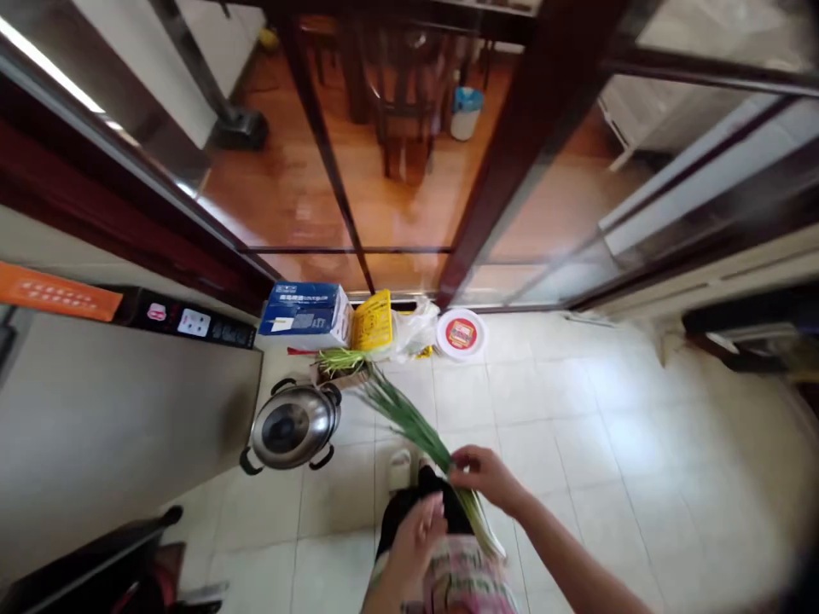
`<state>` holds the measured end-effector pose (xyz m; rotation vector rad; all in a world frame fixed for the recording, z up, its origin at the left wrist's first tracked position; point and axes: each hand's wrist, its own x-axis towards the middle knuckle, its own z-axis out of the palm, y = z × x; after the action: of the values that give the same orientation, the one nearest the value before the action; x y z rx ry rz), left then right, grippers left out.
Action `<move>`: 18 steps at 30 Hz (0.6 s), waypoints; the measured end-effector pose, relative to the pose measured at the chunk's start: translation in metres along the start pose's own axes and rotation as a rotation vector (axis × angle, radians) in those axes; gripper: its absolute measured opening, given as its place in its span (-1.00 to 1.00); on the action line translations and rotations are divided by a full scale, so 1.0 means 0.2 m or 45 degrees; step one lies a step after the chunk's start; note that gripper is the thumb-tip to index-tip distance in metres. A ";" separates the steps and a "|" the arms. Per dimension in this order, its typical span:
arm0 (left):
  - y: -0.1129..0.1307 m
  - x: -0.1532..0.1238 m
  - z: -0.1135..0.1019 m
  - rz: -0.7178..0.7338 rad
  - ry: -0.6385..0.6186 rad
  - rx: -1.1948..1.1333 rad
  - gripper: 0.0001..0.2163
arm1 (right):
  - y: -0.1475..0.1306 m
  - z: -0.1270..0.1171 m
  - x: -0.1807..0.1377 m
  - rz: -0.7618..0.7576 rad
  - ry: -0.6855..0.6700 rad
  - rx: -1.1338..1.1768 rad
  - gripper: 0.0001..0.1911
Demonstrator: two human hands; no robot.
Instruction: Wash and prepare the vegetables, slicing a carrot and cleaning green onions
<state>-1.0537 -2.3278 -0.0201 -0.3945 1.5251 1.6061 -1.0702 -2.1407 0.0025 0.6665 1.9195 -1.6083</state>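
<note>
My right hand (490,476) is closed around a bunch of green onions (409,422), gripping them partway along the stalks. The green tops point up-left toward the floor items and the pale ends run down past my wrist. My left hand (415,537) hovers just below and left of the onions, fingers loosely curled with nothing visible in them, close to the stalks but apart from them. Below both hands I see my dark trousers, patterned top and a light shoe (400,469).
A lidded steel pot (293,426) stands on the tiled floor beside a grey appliance (115,418). More green onions (339,360), a blue box (305,314), a yellow bag (373,324) and a round red-labelled lid (461,334) lie by the sliding glass door (409,213).
</note>
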 end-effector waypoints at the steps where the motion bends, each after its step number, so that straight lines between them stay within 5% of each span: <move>1: 0.07 -0.04 0.05 0.037 -0.074 0.004 -0.61 | -0.06 -0.03 -0.09 -0.033 0.035 0.175 -0.75; 3: 0.23 -0.13 0.15 0.197 -0.336 0.008 -0.59 | -0.15 -0.07 -0.28 -0.086 0.111 0.449 -0.68; 7: 0.51 -0.29 0.37 0.349 -0.594 0.144 -0.68 | -0.24 -0.13 -0.66 -0.179 0.377 0.669 -0.61; 11: 0.62 -0.42 0.64 0.384 -0.774 0.223 -0.72 | -0.20 -0.21 -1.04 -0.289 0.708 0.865 -0.55; 14: 0.61 -0.50 0.90 0.325 -0.918 0.245 -0.68 | -0.03 -0.29 -1.33 -0.266 1.030 0.956 -0.51; 18: 0.49 -0.59 1.33 0.202 -1.057 0.284 -0.59 | 0.40 -0.34 -1.69 -0.140 1.412 1.062 -0.46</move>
<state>-0.9724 -2.1136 0.1835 0.4842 1.0704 1.4212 -0.7759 -2.0702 0.1855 2.1784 1.8128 -2.3961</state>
